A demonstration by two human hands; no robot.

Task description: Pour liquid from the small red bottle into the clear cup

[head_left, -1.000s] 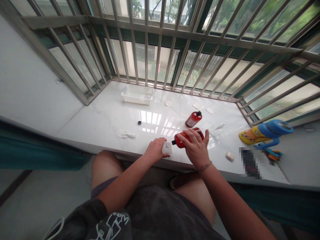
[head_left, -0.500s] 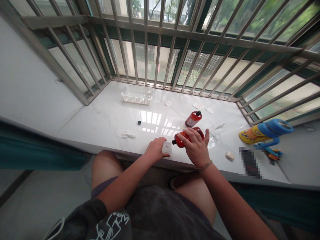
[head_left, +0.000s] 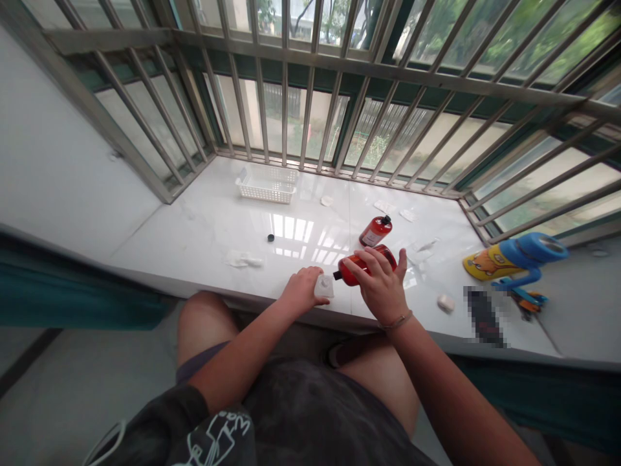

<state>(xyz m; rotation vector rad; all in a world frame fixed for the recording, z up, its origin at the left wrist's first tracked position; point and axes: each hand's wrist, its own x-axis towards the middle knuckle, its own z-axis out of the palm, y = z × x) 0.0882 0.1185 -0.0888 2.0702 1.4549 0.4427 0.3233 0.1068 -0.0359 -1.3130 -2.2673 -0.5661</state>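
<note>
Right hand [head_left: 383, 288] wraps tipped red bottle [head_left: 350, 270], fingers curled round body, black nozzle aimed at white cotton pad [head_left: 324, 285]. Left hand [head_left: 301, 289] pinches pad flat near front edge of marble sill [head_left: 204, 226]. Bottle cap off; small black cap [head_left: 270, 238] lies apart. Second red bottle [head_left: 375, 231] upright behind, capped. Wetting looks underway; liquid on pad not discernible.

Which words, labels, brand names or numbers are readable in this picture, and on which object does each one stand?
No text can be read.
Standing red bottle: pale label, print too small.
Red bottle tipped in the right hand: no label visible.
Yellow and blue toy: cartoon picture, no clear words.
Dark shirt: white graphic, not legible.
Pixelated object: blurred out.
</note>
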